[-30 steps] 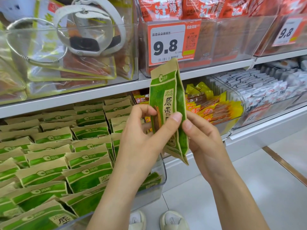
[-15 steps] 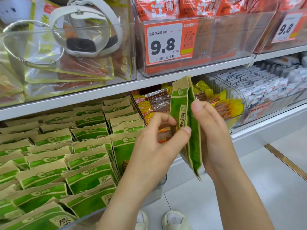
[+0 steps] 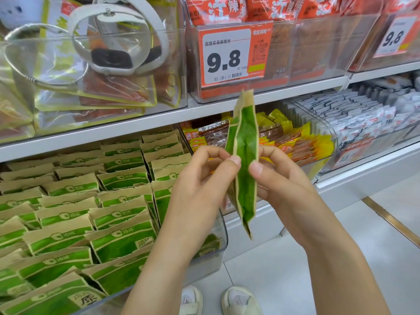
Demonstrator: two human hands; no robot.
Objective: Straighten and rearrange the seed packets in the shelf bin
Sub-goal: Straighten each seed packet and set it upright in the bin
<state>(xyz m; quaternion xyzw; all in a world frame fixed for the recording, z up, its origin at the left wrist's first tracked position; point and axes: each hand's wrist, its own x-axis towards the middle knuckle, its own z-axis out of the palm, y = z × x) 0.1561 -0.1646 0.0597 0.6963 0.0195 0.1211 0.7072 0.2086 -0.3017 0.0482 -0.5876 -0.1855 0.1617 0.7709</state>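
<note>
A green and tan seed packet (image 3: 246, 160) stands upright in the air in front of the shelf, its narrow side gusset turned toward me. My left hand (image 3: 204, 189) pinches its left edge between thumb and fingers. My right hand (image 3: 281, 180) pinches the right edge the same way. Several rows of matching green and tan seed packets (image 3: 68, 212) fill the clear shelf bin (image 3: 223, 235) at lower left, most leaning back in overlapping rows, some crooked.
A clear bin of yellow and red snack packs (image 3: 295, 142) sits right of the seed bin, then a bin of white packs (image 3: 368, 119). The upper shelf holds clear bins, an orange 9.8 price tag (image 3: 234, 55), and a white watch (image 3: 118, 44). White shoes (image 3: 218, 301) stand on the pale floor.
The packet has turned from its printed face to edge-on toward me. Both hands have shifted slightly right and now pinch opposite edges of it.
</note>
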